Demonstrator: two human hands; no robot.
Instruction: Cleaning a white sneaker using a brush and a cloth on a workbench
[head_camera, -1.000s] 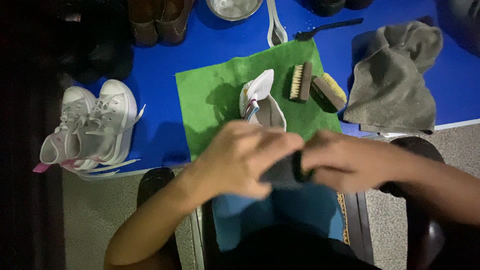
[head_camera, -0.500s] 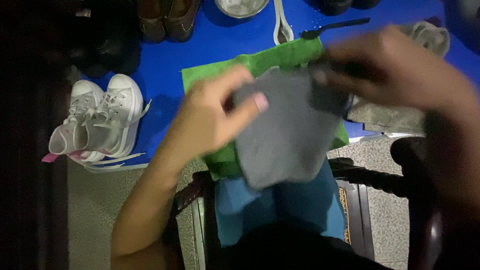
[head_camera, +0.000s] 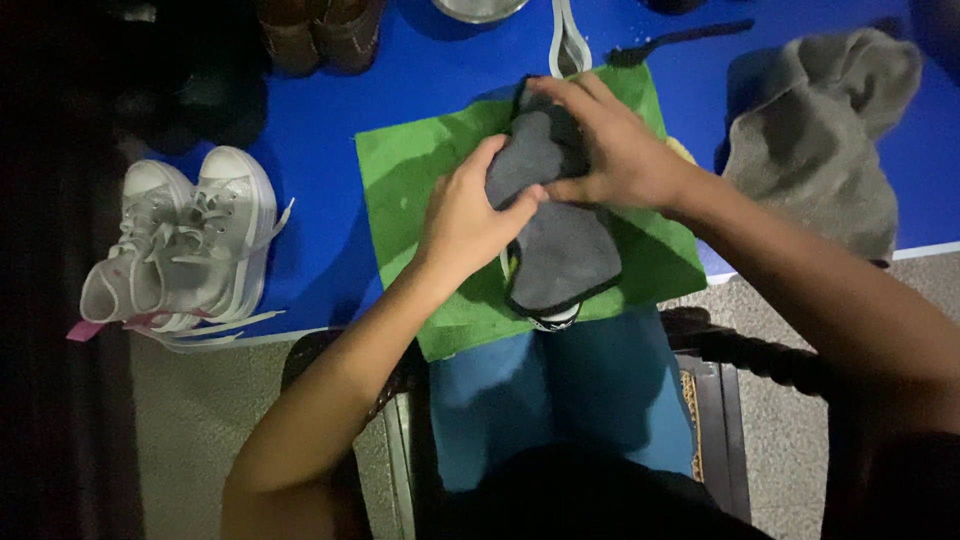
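Note:
A dark grey cloth (head_camera: 560, 240) is draped over a white shoe (head_camera: 548, 318) lying on a green mat (head_camera: 410, 180); only the shoe's toe shows below the cloth. My left hand (head_camera: 465, 220) presses the cloth's left side with the thumb on top. My right hand (head_camera: 610, 145) grips the cloth's upper part, fingers curled over its top edge. Both hands hold the cloth against the shoe.
A pair of grey-white high-top sneakers (head_camera: 185, 245) stands at the left on the blue table (head_camera: 320, 110). A crumpled grey towel (head_camera: 820, 140) lies at the right. Brown shoes (head_camera: 320, 35), a metal bowl (head_camera: 480, 8) and a dark-handled brush (head_camera: 680, 42) sit at the far edge.
The cloth was bunched between my hands near my lap, then spread open in the air; now it lies over the shoe on the mat with both hands pressing it.

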